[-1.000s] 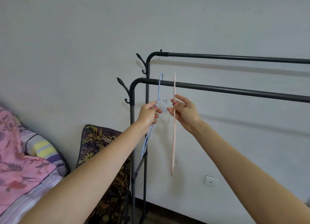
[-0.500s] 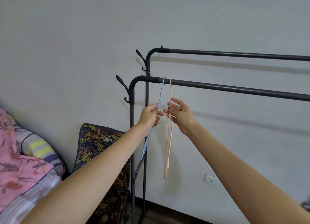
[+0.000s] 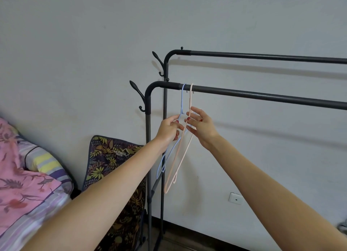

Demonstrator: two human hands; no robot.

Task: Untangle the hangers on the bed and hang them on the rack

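Observation:
A black clothes rack (image 3: 262, 96) with two rails stands against the wall. Over the near rail's left end hook a pale blue hanger (image 3: 182, 100) and a pink hanger (image 3: 190, 104), side by side. My left hand (image 3: 169, 128) pinches the blue hanger just below its neck. My right hand (image 3: 201, 126) holds the pink hanger at its neck with thumb and fingers, the other fingers spread. Both hangers dangle down to the left, seen edge-on. The bed (image 3: 28, 185) with pink floral bedding lies at the lower left.
A striped pillow (image 3: 43, 162) lies on the bed by the wall. A dark leaf-patterned cushion (image 3: 110, 162) leans against the wall between bed and rack. Coat hooks (image 3: 138, 92) stick out from the rack's posts. A wall socket (image 3: 235, 199) sits low on the right.
Both hangers' hooks, which stood up in front of the near rail, now sit over it. The pink hanger has come in close beside the blue one, and both hands have followed.

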